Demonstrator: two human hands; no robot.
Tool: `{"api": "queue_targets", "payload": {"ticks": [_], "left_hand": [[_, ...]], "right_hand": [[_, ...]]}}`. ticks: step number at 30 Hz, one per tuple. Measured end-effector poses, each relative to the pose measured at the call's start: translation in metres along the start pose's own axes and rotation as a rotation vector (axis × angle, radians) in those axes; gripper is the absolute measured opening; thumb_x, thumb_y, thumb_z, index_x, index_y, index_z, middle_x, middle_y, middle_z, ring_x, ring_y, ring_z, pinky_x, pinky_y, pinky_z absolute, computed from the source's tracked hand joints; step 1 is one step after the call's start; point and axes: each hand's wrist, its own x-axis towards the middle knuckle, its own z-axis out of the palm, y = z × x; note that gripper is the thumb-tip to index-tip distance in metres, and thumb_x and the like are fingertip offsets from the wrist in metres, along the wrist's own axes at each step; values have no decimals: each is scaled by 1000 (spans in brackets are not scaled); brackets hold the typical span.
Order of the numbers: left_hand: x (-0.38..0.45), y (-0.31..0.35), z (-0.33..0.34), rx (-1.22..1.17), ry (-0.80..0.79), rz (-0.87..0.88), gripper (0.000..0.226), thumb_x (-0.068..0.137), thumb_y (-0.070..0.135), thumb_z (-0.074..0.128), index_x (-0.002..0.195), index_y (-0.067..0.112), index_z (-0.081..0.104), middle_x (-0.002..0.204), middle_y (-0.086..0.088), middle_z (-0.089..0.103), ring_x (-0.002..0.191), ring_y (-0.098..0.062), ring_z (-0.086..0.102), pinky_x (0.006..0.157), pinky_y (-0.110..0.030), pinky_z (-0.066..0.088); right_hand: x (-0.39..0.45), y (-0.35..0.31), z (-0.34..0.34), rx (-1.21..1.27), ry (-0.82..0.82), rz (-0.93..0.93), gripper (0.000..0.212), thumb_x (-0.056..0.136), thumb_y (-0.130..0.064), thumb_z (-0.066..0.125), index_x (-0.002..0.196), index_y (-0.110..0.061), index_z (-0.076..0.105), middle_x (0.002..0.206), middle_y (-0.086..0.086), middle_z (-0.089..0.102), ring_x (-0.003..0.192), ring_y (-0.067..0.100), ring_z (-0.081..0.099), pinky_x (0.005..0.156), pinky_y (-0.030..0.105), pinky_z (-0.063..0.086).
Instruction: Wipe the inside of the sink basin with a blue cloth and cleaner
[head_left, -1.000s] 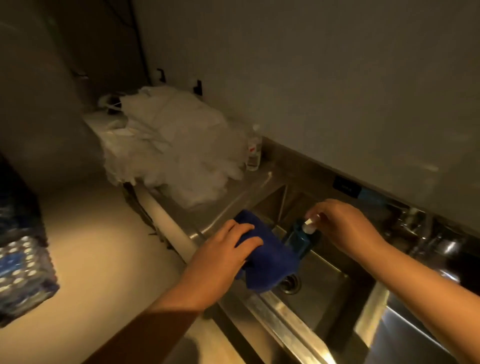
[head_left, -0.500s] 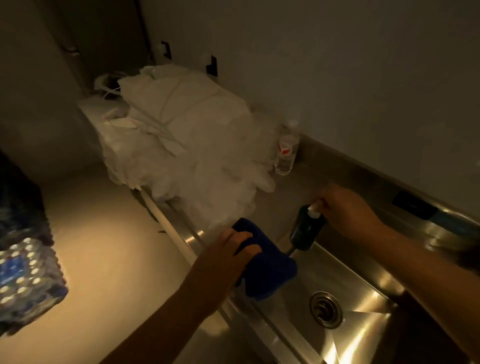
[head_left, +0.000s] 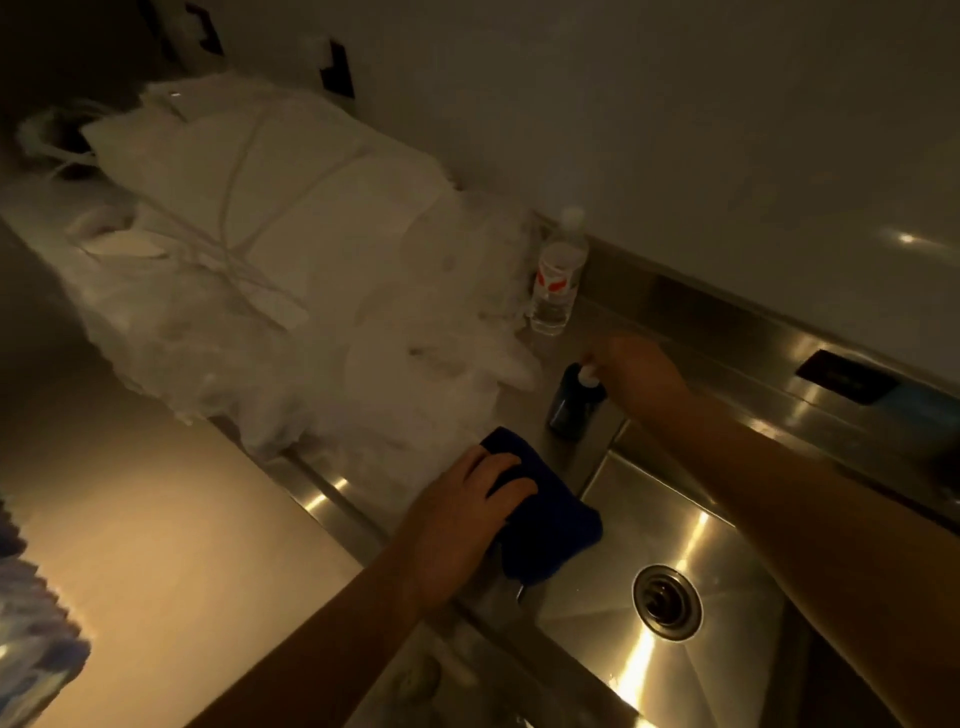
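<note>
A stainless steel sink basin (head_left: 691, 499) with a round drain (head_left: 666, 601) fills the lower right. My left hand (head_left: 457, 525) grips a dark blue cloth (head_left: 550, 535) that hangs over the basin's left rim. A dark blue cleaner bottle (head_left: 571, 402) with a white top stands on the counter just beyond the basin's far left corner. My right hand (head_left: 641, 371) is closed around the bottle's top.
A big heap of white plastic bags (head_left: 291, 280) covers the counter to the left. A clear water bottle (head_left: 556, 280) stands against the steel backsplash (head_left: 727, 322). A dark plate (head_left: 847, 382) is set in the backsplash. Packed water bottles (head_left: 31, 649) lie at the far left.
My right hand has carried the cleaner bottle from above the basin to the counter by the basin's far left corner. My left hand keeps the cloth at the rim. The view shifted left.
</note>
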Motion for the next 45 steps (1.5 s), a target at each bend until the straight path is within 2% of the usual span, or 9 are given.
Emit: {"api": "queue_targets", "payload": {"ticks": [4, 11, 13, 17, 24, 29, 33, 37, 45], "left_hand": [[10, -24, -2, -49, -96, 75, 76, 54, 12, 88, 117, 20, 47, 121, -10, 62, 108, -30, 62, 73, -30, 57], [20, -64, -10, -6, -134, 261, 63, 50, 17, 91, 108, 20, 67, 115, -6, 67, 104, -28, 65, 72, -28, 57], [22, -77, -9, -26, -162, 319, 63, 53, 18, 90, 111, 21, 63, 117, -6, 65, 106, -29, 64, 74, -32, 57], [34, -86, -5, -84, -212, 437, 60, 58, 11, 86, 113, 17, 62, 119, -10, 63, 106, -32, 62, 79, -38, 56], [65, -92, 22, -46, -431, 617, 54, 85, 16, 64, 137, 19, 47, 148, -5, 38, 136, -25, 34, 111, -36, 28], [59, -94, 47, 79, -660, 512, 56, 98, 23, 44, 149, 24, 21, 159, 1, 15, 145, -17, 13, 117, -35, 9], [39, -99, 59, 107, -673, 496, 61, 100, 36, 33, 151, 23, 1, 160, 1, -2, 146, -18, -2, 117, -37, 2], [34, -105, 70, 82, -664, 489, 67, 100, 39, 31, 149, 22, -11, 157, 2, -14, 146, -17, -10, 116, -36, -3], [31, -108, 86, 23, -645, 463, 68, 101, 40, 29, 140, 22, -24, 145, 6, -30, 144, -16, -17, 115, -35, -5]], "right_hand": [[0, -13, -6, 45, -140, 116, 42, 91, -16, 56, 132, -10, 50, 135, 16, 48, 120, 34, 48, 100, 43, 42], [-66, -21, 41, 415, 543, 135, 26, 91, -15, 56, 117, -10, 53, 119, 9, 52, 103, 21, 53, 82, 31, 44], [-96, -31, 69, 781, 466, 251, 25, 94, -31, 51, 117, -19, 51, 106, 1, 55, 93, 15, 56, 80, 33, 49], [-143, -53, 130, 1016, -60, 143, 34, 95, -46, 41, 125, -30, 45, 114, -2, 62, 98, 9, 62, 85, 25, 52], [-156, -87, 177, 1454, 126, 366, 41, 91, -36, 55, 126, -20, 41, 107, -5, 60, 92, 8, 62, 75, 21, 55], [-148, -107, 199, 1068, 196, 650, 33, 95, -38, 47, 119, -16, 46, 104, 0, 60, 87, 12, 58, 77, 26, 50], [-153, -108, 208, 473, 453, 562, 41, 88, -37, 58, 123, -19, 48, 121, 1, 51, 103, 15, 51, 85, 25, 48], [-150, -104, 212, 363, 440, 277, 51, 89, -25, 56, 136, -20, 39, 137, 2, 42, 120, 19, 45, 94, 31, 46], [-138, -99, 214, 335, 419, 279, 45, 89, -22, 57, 132, -20, 44, 130, 2, 49, 111, 18, 50, 90, 27, 46]]}}
